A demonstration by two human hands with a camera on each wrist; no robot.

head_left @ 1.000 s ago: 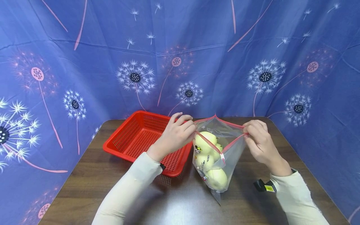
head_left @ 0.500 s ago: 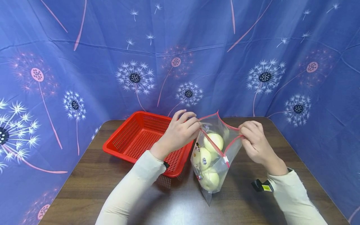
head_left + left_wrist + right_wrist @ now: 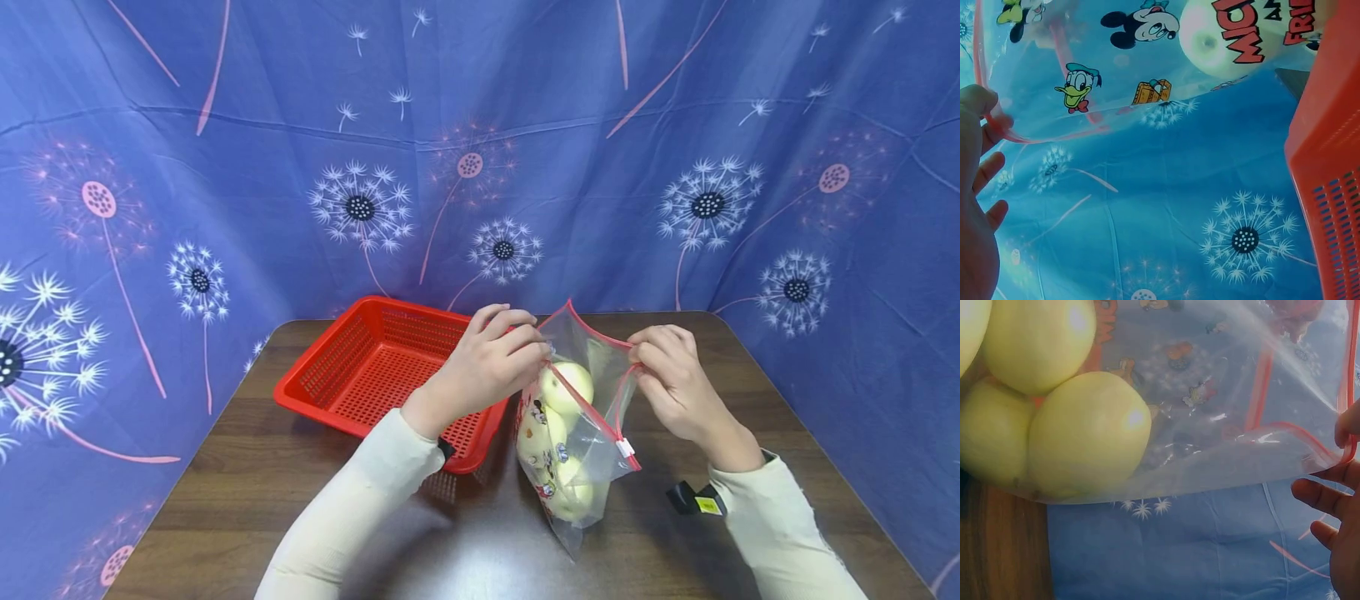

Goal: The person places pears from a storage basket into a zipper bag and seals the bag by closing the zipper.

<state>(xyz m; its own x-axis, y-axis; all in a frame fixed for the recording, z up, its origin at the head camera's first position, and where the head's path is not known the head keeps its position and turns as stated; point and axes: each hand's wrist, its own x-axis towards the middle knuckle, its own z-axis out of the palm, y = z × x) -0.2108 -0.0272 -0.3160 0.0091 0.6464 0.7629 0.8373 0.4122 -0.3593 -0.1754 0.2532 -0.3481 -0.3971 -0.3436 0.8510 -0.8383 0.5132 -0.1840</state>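
Note:
A clear zip bag (image 3: 611, 400) with a red-edged mouth and a white slider (image 3: 625, 448) hangs between both hands, its mouth spread. Several pale yellow-green round fruits (image 3: 1088, 434) lie inside, toward the bottom. My left hand (image 3: 491, 362) pinches the left end of the mouth with thumb and finger; the other fingers stay loose, as the left wrist view shows. At the opposite end, my right hand (image 3: 675, 383) pinches the red edge. Printed cartoon figures, among them a duck (image 3: 1077, 87), cover one side of the bag.
A red plastic basket (image 3: 322, 402) with slotted walls stands left of the bag, partly behind my left forearm. Both rest at the wooden table (image 3: 247, 492). A blue curtain (image 3: 480, 92) with dandelion prints hangs behind and along the sides.
Both hands have drawn closer together, the left shifting right and the right shifting left. The bag's mouth has narrowed, and its slider corner has swung right and downward.

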